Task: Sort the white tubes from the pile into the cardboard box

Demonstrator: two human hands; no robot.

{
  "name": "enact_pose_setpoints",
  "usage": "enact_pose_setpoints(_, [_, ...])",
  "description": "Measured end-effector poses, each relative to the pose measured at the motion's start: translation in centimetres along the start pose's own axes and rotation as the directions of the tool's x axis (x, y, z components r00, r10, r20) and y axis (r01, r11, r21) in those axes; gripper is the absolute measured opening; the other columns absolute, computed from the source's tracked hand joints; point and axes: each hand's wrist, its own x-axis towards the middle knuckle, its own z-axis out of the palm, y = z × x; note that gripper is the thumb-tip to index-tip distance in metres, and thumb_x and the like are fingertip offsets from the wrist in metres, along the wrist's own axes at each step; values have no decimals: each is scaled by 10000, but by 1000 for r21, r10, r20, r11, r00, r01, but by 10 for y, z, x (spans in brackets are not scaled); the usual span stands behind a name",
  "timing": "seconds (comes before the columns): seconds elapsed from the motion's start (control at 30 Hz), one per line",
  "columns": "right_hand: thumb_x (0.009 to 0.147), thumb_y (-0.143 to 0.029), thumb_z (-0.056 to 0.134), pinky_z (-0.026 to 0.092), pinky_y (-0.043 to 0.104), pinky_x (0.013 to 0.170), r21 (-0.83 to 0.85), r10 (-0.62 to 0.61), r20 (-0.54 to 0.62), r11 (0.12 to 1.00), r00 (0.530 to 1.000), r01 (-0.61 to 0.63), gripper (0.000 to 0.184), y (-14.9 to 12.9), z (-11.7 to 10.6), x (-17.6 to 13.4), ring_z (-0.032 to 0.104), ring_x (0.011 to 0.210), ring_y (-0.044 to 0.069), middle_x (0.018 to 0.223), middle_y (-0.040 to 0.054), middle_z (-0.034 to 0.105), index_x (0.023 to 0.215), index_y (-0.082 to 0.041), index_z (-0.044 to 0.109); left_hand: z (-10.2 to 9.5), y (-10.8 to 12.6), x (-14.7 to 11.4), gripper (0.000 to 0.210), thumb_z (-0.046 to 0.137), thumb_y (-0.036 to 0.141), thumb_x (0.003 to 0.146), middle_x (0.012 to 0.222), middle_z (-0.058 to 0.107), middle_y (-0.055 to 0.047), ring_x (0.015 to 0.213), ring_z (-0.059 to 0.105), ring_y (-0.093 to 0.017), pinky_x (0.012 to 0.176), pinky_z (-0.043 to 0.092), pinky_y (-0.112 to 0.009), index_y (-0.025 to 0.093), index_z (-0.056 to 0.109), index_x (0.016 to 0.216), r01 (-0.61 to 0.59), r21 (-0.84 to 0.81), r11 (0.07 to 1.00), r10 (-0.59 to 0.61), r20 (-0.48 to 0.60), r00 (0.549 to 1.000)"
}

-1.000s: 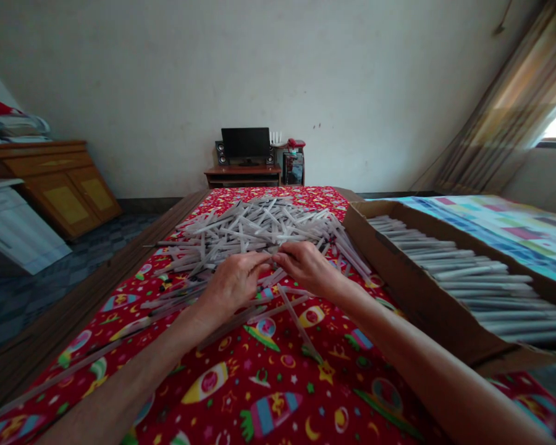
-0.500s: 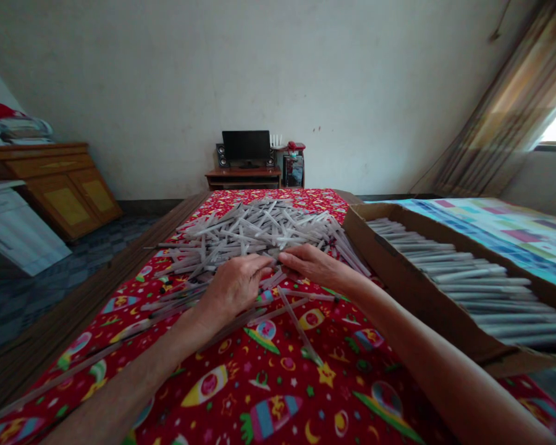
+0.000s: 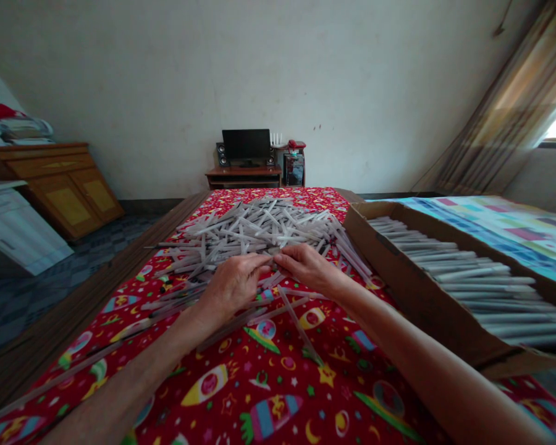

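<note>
A table covered by a red cloth (image 3: 278,395) printed with rockets, planets, moons and stars fills the lower part of the view, its brown wooden edge (image 3: 97,284) showing along the left side. A loose heap of thin grey-white sticks (image 3: 259,230) lies across the far half of the cloth, and single sticks trail out of it toward the near left corner. To the right, touching the cloth, stands a long cardboard box (image 3: 398,272) in which the same kind of sticks lie side by side in a neat layer; beyond the box is a surface under a patchwork-coloured cover (image 3: 495,225). The room behind has a plain pale wall, a low wooden stand with a dark monitor (image 3: 246,144) and small speakers, a wooden cabinet (image 3: 69,185) on the left with folded bedding on top, a white unit (image 3: 13,232) in front of it, and a curtain (image 3: 505,117) beside a bright window on the right. The left hand (image 3: 234,284) and the right hand (image 3: 306,267) meet at the near edge of the heap, fingertips almost touching, each pinched on sticks there; whether they share one stick or hold separate ones cannot be told. Compared with half a second earlier, the right hand has curled from a flatter reach into a tighter pinch, drawing slightly nearer the left, while the left hand, heap and box lie as they did.
</note>
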Motion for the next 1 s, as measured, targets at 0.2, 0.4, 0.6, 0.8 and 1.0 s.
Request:
enact_pose_setpoints(0.2, [827, -142, 476, 230, 194, 525, -269, -163, -126, 955, 979, 124, 151, -6, -4, -4, 325, 526, 54, 576, -34, 438, 691, -119, 538, -13, -1, 5, 271, 454, 257, 844, 810, 719, -36, 721, 648, -180, 651, 456, -242, 152, 699, 897, 173, -139, 975, -157, 123, 980])
enact_pose_setpoints(0.4, [833, -156, 502, 253, 188, 532, -277, -151, 4, 950, 989, 146, 101, -5, -15, -7, 368, 539, 56, 616, -25, 495, 802, -114, 587, -22, -4, 8, 294, 436, 276, 844, 796, 710, -29, 711, 632, -164, 647, 440, -224, 145, 693, 901, 188, -151, 970, -186, 32, 982])
enact_pose_setpoints(0.6, [792, -147, 568, 298, 162, 520, -79, -218, 465, 955, 858, 286, 84, -23, 16, -15, 452, 555, 52, 685, -14, 595, 839, -128, 635, -17, -10, 7, 341, 420, 357, 858, 820, 713, -37, 723, 637, -169, 654, 441, -225, 149, 681, 928, 196, -149, 969, -207, -60, 977])
enact_pose_setpoints(0.8, [826, -206, 523, 313, 170, 543, -208, -206, 291, 940, 934, 272, 171, -12, 7, -9, 473, 564, 63, 693, 3, 621, 899, -129, 658, -18, -8, 6, 342, 417, 358, 858, 789, 707, -33, 706, 637, -162, 643, 444, -215, 148, 678, 928, 194, -144, 970, -206, -69, 976])
enact_pose_setpoints(1.0, [859, -252, 409, 349, 214, 610, -548, 132, -483, 725, 866, -417, 305, 78, -58, -3, 561, 700, 134, 817, 81, 660, 925, -120, 675, -18, -4, 6, 330, 406, 341, 866, 720, 690, -26, 678, 631, -158, 596, 434, -207, 146, 668, 906, 202, -159, 967, -213, -57, 975])
